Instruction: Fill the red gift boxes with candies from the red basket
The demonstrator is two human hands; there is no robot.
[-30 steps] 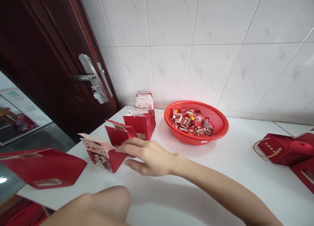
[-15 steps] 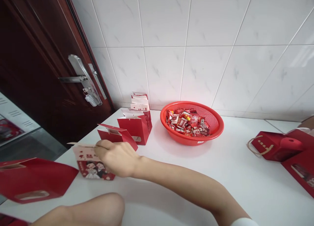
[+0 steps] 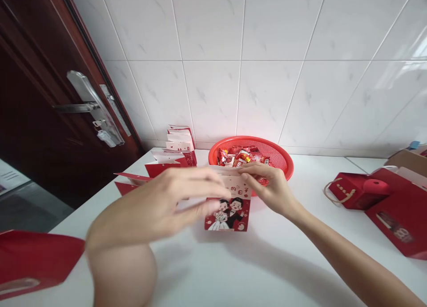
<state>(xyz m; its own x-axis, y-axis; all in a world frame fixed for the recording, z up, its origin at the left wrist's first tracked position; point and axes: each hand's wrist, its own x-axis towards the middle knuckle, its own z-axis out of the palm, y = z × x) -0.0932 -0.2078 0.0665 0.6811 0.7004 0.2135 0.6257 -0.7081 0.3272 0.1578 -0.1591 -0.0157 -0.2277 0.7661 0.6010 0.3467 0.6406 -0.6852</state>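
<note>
Reaching in from 7 o'clock, the left hand [image 3: 190,196] is bent at the wrist, its blurred fingers loosely extended towards 3 o'clock and parted from the thumb. The left side of the printed box [image 3: 227,213] is overlapped by it; whether contact is made cannot be told. At the picture's middle, that box is held upright by its top edge, pinched between the thumb and forefinger of the right hand [image 3: 270,187], whose forearm is angled in from 4 o'clock. Whether the bench [image 3: 207,271] is touched by its base cannot be told.

Half a second ago, the printed box was gripped by the right hand at 8 o'clock, beside the red open boxes [image 3: 128,182]; now it has been brought in front of the red basket [image 3: 287,160], its couple picture facing the camera. The left hand's fingers, formerly out of sight, have been brought up beside it. The red carry boxes [image 3: 400,218] at 3 o'clock are seen farther left, the view having been turned.
</note>
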